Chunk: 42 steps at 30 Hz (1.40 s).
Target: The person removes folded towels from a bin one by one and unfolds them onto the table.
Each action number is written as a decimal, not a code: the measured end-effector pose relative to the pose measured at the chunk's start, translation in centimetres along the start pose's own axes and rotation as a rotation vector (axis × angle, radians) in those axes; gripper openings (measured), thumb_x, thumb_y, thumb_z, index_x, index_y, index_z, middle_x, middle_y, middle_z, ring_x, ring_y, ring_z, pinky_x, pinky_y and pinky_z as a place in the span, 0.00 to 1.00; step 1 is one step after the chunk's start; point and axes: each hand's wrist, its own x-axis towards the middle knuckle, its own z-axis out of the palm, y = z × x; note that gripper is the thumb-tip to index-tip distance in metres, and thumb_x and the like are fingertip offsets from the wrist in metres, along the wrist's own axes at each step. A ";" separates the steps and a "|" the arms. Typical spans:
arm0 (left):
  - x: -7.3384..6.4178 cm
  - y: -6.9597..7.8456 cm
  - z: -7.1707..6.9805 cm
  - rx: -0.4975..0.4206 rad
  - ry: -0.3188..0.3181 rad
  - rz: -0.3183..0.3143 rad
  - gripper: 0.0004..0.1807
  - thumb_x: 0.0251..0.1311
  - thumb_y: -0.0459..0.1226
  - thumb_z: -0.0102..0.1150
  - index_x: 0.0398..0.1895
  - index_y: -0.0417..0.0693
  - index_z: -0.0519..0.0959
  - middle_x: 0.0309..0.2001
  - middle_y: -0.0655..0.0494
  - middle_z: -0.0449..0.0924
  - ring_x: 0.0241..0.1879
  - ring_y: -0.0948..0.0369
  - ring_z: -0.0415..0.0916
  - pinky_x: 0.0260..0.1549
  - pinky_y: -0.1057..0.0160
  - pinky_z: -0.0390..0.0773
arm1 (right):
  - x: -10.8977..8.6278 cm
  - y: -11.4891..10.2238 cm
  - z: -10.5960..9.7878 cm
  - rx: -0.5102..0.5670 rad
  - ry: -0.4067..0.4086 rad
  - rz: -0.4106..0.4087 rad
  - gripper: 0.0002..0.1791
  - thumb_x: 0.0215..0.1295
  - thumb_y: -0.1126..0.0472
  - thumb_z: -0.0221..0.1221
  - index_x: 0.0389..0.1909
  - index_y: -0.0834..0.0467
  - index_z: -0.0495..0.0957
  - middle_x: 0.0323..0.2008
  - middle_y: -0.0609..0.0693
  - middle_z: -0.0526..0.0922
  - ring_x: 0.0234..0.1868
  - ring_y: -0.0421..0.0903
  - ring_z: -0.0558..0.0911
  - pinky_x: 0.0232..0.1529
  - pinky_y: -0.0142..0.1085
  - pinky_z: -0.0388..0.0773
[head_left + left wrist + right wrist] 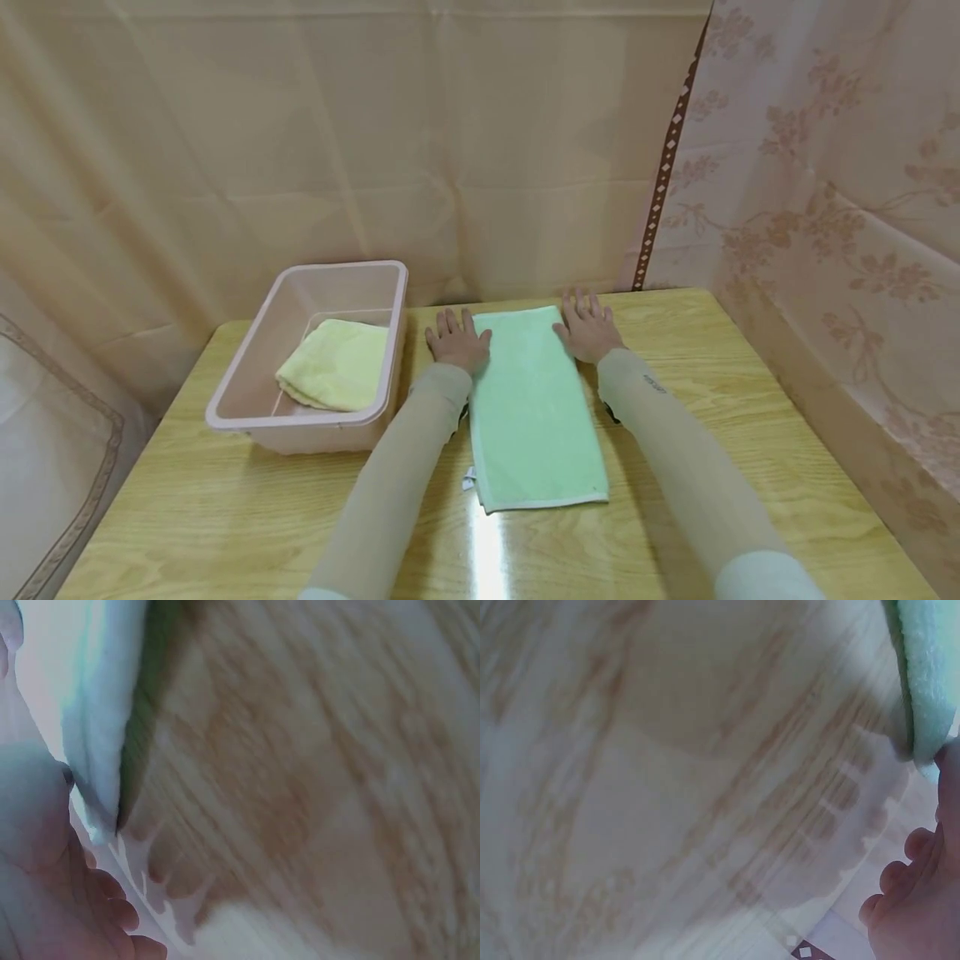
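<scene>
A light green towel [536, 417], folded into a long rectangle, lies lengthwise on the wooden table, a small white tag at its near left edge. My left hand [459, 342] is spread at the towel's far left side, its thumb at the cloth's edge. Opposite it, my right hand [590, 330] lies with fingers extended, the thumb by the far right corner. In the left wrist view the towel's edge [105, 712] passes close to the left hand [45, 855]. The right wrist view shows the other edge [930, 682] beside the right hand [922, 900].
Left of the towel stands a pale pink plastic basin [307, 422] holding a folded yellow towel [337, 367]. The wooden table [720, 400] meets a beige curtain [360, 150] at the back. A floral pink cloth [840, 208] hangs along the right side.
</scene>
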 end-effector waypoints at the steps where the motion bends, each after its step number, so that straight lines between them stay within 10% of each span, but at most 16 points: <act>1: -0.2 0.1 0.0 -0.030 -0.004 0.001 0.42 0.77 0.61 0.29 0.83 0.47 0.42 0.81 0.38 0.37 0.80 0.44 0.33 0.73 0.38 0.41 | 0.0 0.0 0.0 -0.010 -0.007 -0.003 0.39 0.83 0.44 0.36 0.82 0.60 0.33 0.80 0.63 0.33 0.79 0.66 0.33 0.73 0.65 0.33; 7: -4.1 1.3 -0.1 -0.203 -0.060 0.143 0.49 0.74 0.65 0.33 0.82 0.39 0.39 0.80 0.34 0.33 0.79 0.42 0.29 0.73 0.39 0.41 | 0.2 -0.1 -0.2 -0.072 0.016 -0.091 0.38 0.83 0.43 0.37 0.81 0.61 0.41 0.80 0.63 0.35 0.79 0.66 0.35 0.73 0.64 0.33; 15: -12.4 -1.6 -0.5 -0.052 -0.198 0.742 0.44 0.78 0.59 0.38 0.81 0.37 0.45 0.80 0.36 0.38 0.80 0.45 0.34 0.74 0.46 0.46 | 0.8 -4.2 -1.7 -0.038 -0.024 -0.198 0.39 0.82 0.43 0.40 0.80 0.66 0.45 0.80 0.64 0.42 0.80 0.62 0.39 0.75 0.59 0.35; 20: -14.6 -4.0 0.8 0.070 -0.244 0.959 0.40 0.79 0.56 0.36 0.81 0.38 0.48 0.81 0.41 0.42 0.80 0.50 0.38 0.74 0.50 0.48 | 1.0 -7.9 -0.8 -0.042 -0.100 -0.239 0.42 0.81 0.39 0.38 0.80 0.67 0.46 0.80 0.64 0.42 0.80 0.60 0.40 0.76 0.56 0.39; 27: -15.7 -5.7 1.8 0.207 -0.224 1.054 0.44 0.76 0.62 0.36 0.82 0.42 0.47 0.81 0.47 0.43 0.80 0.54 0.40 0.74 0.53 0.49 | 0.5 -11.4 1.4 -0.054 -0.248 -0.315 0.46 0.79 0.33 0.35 0.81 0.63 0.42 0.81 0.60 0.38 0.80 0.57 0.38 0.77 0.51 0.40; 42: -16.5 -6.6 2.2 0.238 -0.241 1.091 0.36 0.81 0.54 0.30 0.82 0.43 0.48 0.82 0.51 0.42 0.80 0.57 0.40 0.74 0.54 0.49 | -0.4 -15.3 3.9 -0.144 -0.199 -0.121 0.53 0.73 0.26 0.35 0.81 0.61 0.34 0.81 0.57 0.32 0.80 0.54 0.33 0.76 0.53 0.35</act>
